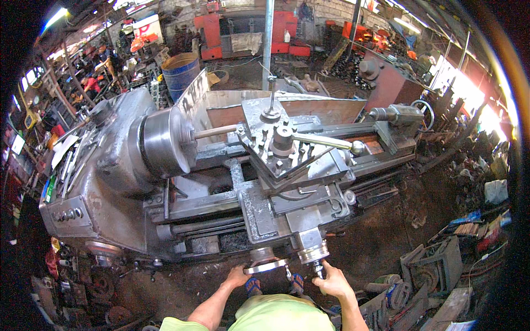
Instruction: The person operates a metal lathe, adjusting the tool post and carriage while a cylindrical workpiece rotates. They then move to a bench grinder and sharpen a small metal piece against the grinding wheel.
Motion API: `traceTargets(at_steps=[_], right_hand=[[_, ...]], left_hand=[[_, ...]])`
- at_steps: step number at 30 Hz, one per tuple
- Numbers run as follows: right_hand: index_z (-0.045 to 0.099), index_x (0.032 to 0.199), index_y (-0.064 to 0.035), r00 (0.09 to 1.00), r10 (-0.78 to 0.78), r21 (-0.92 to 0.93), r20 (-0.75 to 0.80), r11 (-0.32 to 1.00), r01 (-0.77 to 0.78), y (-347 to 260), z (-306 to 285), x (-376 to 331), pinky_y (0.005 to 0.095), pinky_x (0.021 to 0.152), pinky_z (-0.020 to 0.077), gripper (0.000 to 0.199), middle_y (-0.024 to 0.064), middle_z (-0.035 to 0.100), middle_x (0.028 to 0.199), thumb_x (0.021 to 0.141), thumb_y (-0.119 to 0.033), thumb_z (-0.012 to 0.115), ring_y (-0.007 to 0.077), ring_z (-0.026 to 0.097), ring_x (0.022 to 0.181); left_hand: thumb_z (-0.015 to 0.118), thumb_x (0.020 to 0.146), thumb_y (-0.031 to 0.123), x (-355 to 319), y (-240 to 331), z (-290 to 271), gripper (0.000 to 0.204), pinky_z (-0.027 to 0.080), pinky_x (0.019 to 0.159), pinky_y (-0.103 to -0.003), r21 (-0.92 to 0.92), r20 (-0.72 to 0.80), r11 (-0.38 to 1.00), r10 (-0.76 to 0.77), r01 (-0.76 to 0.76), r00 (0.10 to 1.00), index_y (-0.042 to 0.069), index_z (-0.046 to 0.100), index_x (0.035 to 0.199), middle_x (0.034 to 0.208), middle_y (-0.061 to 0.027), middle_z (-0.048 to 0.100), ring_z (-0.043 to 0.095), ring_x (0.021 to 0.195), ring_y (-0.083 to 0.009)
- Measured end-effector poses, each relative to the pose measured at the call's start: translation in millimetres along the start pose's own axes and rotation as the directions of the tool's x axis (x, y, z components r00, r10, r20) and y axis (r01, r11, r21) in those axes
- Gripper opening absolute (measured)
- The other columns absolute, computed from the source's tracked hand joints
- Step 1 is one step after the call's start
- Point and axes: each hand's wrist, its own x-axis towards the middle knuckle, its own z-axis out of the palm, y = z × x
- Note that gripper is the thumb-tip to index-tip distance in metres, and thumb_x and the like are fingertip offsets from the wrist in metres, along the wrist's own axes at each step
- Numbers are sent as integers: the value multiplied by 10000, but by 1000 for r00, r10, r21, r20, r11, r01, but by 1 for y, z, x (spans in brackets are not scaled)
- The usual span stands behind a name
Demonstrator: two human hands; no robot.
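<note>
A large metal lathe stands in front of me. My left hand (pixel 237 276) is closed on the rim of the carriage handwheel (pixel 269 267), at its left side. To the right, my right hand (pixel 334 281) grips the cross-slide crank handle (pixel 318 268), just below its round dial (pixel 313 253). Beyond both hands sits the square tool post (pixel 282 144) with several bolts and a long clamping lever (pixel 323 141). At the left, a round shaft (pixel 216 132) reaches from the big chuck (pixel 165 140) to behind the tool post, where its end is hidden.
The tailstock (pixel 398 115) with its wheel stands at the bed's right end. Loose tools (pixel 74 160) lie on the headstock. A blue drum (pixel 181 76) and a pole (pixel 268 44) rise behind. Scrap metal (pixel 433 267) crowds the lower right. Two people (pixel 106 59) are far left.
</note>
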Motion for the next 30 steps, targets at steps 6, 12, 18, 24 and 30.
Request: traceTargets(at_steps=[6,12,18,24,30], right_hand=[[381,1412,87,983,-52,506,174,861,-44,25,-5,10,268,703,453,800,41,630,925,727,-139,726,106,542,791],[358,1415,102,980,-54,536,193,842,-60,42,2,18,262,742,451,794,24,626,978,739,-113,716,100,543,837],[343,1418,106,972,-46,502,232,861,-79,32,-5,14,261,731,456,792,25,629,968,749,-104,710,102,548,826],[382,1389,106,968,-111,559,224,829,-35,18,-10,6,262,717,465,740,36,632,957,759,-106,704,99,556,813],[391,1382,106,977,-67,500,204,865,-45,20,-8,9,262,746,474,720,42,639,970,761,-92,697,95,569,828]], left_hand=[[711,791,359,2,-6,0,744,403,1058,-427,-9,-50,997,82,-83,995,17,446,1396,1337,-246,527,487,1259,-390],[696,779,338,-10,15,-8,818,393,1070,-432,22,-26,991,133,-133,991,-28,359,1429,1338,-287,510,490,1253,-418],[686,778,328,-30,41,-20,842,442,1006,-473,126,-91,968,227,-215,970,-65,298,1413,1190,-345,576,567,1136,-451],[672,782,297,-25,38,-21,798,478,938,-502,47,-123,963,269,-266,955,-70,311,1391,1091,-358,609,601,1042,-484],[640,781,228,-25,69,-21,706,484,906,-520,101,-66,979,187,-179,980,-86,322,1327,1066,-388,593,594,1047,-489]])
